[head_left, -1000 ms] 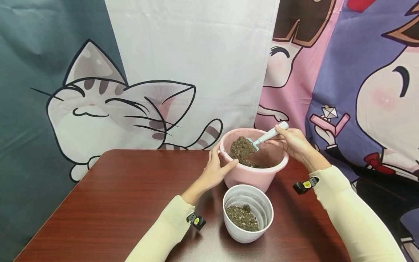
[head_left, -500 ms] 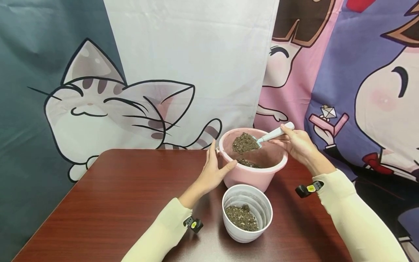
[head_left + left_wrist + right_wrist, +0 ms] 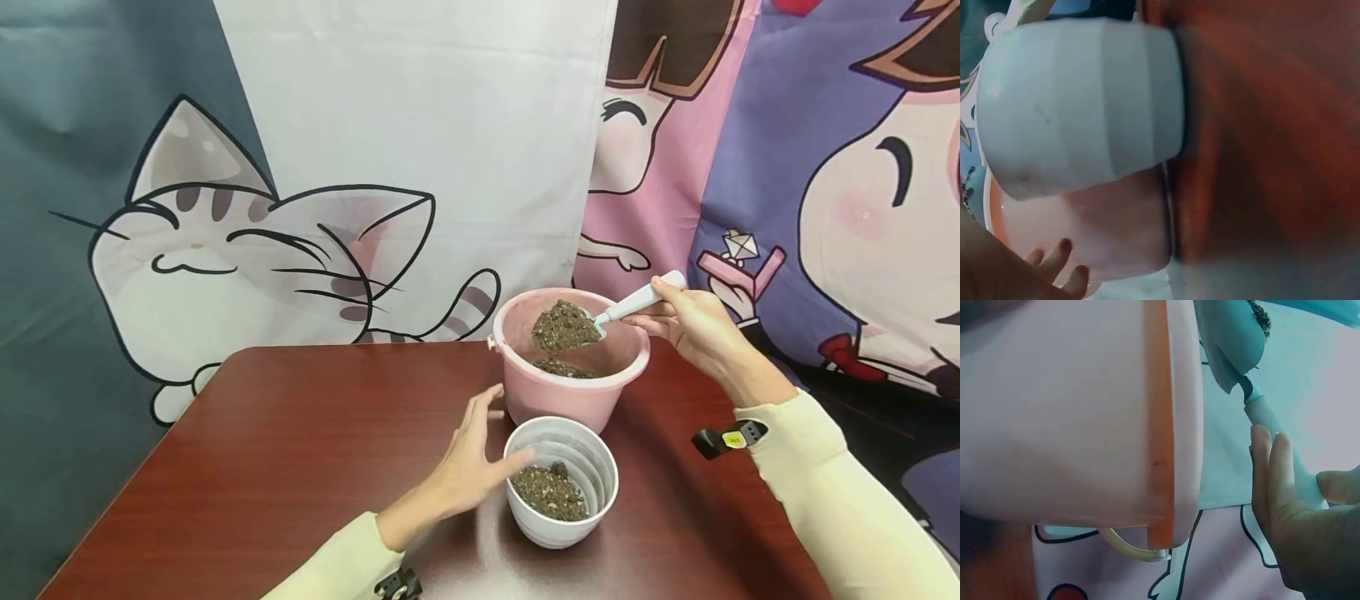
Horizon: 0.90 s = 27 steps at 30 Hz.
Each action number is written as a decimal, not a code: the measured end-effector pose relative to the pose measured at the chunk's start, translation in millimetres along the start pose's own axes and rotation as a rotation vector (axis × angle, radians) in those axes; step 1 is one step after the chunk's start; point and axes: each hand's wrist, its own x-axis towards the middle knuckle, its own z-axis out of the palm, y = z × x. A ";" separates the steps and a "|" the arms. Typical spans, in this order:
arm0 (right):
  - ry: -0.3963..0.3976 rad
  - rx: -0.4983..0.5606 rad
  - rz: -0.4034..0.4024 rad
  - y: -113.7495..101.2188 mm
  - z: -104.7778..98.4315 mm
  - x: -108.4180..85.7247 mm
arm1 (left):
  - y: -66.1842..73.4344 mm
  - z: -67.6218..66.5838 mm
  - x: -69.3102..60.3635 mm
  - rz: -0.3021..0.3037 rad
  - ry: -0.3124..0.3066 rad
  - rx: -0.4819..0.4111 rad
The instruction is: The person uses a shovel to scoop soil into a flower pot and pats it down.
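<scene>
My right hand (image 3: 697,327) grips the white handle of a small trowel (image 3: 637,302), whose light-blue blade bears a heap of dark soil (image 3: 564,326). The loaded blade is over the opening of a pink bucket (image 3: 570,400), which has more soil at its bottom. In the right wrist view the trowel (image 3: 1275,425) is above the bucket's rim. In front of the bucket stands a white ribbed pot (image 3: 558,533) partly filled with soil. My left hand (image 3: 468,458) is at the pot's left side, fingers spread and thumb over its rim; whether it touches the pot I cannot tell.
A brown wooden table (image 3: 300,442) carries both containers. Behind it hangs a cloth backdrop (image 3: 420,100) printed with a cartoon cat and figures. The bucket has a handle (image 3: 1129,547) hanging at its side.
My left hand has left the pink bucket's rim and come down toward the white pot. The right hand has lifted the soil-laden trowel slightly and moved it a little to the right.
</scene>
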 end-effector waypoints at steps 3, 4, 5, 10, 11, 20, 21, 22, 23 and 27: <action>-0.002 -0.026 0.009 -1.4 0.8 -8.8 | 2.3 -0.4 -7.9 -0.023 -0.112 0.130; -0.007 -0.031 0.013 -1.3 0.8 -12.2 | 3.2 -0.4 -9.4 -0.021 -0.136 0.174; -0.014 -0.035 0.016 -1.2 0.6 -15.9 | 4.1 -0.2 -10.6 -0.016 -0.155 0.222; -0.034 -0.047 0.036 3.4 2.8 -35.4 | 6.9 2.0 -14.7 0.022 -0.190 0.336; -0.036 -0.049 0.041 5.4 4.1 -39.3 | 7.1 1.9 -15.6 0.028 -0.199 0.351; -0.072 -0.140 0.072 29.6 9.3 -76.0 | 6.6 6.1 -19.7 0.058 -0.219 0.422; -0.069 -0.161 0.076 33.6 9.3 -80.1 | 6.1 6.8 -20.1 0.062 -0.218 0.425; -0.068 -0.176 0.083 37.7 9.1 -84.0 | 5.7 7.6 -20.7 0.063 -0.219 0.429; -0.066 -0.193 0.092 42.1 8.6 -87.6 | 5.9 8.0 -21.3 0.061 -0.219 0.428; -0.078 -0.268 0.113 57.8 6.0 -96.2 | 5.9 8.2 -22.4 0.061 -0.202 0.440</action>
